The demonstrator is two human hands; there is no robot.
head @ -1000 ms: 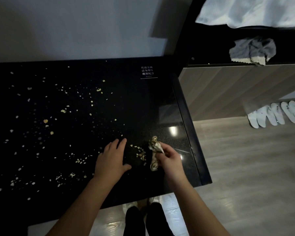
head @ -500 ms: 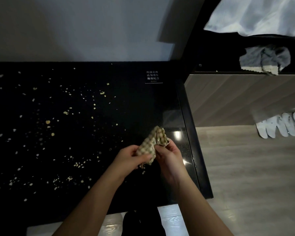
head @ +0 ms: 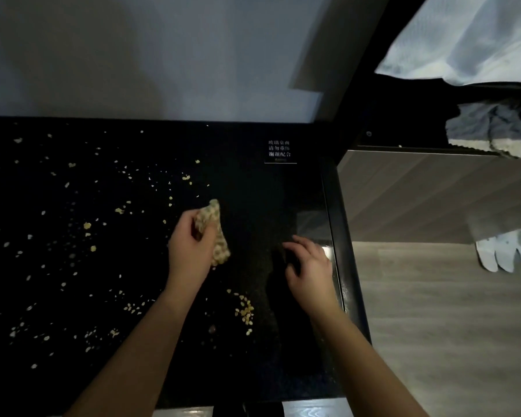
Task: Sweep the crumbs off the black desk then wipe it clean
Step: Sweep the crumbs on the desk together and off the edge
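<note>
The black desk (head: 253, 206) fills the lower left of the head view. Pale crumbs (head: 88, 227) lie scattered over its left and middle. A denser little heap of crumbs (head: 245, 310) sits near the front, between my forearms. My left hand (head: 190, 251) grips a bunched checked cloth (head: 214, 233) above the desk's middle. My right hand (head: 309, 266) holds nothing and hovers or rests with loosely bent fingers near the desk's right edge.
A white printed label (head: 279, 150) sits at the desk's back right. Right of the desk stands a wooden cabinet (head: 433, 194) with a grey rag (head: 491, 130) on it and white fabric (head: 469, 40) above. White slippers (head: 509, 251) lie on the wood floor (head: 448, 326).
The cloth passed from my right hand to my left, which carried it left and toward the back. My right hand let go and moved to the desk's right edge.
</note>
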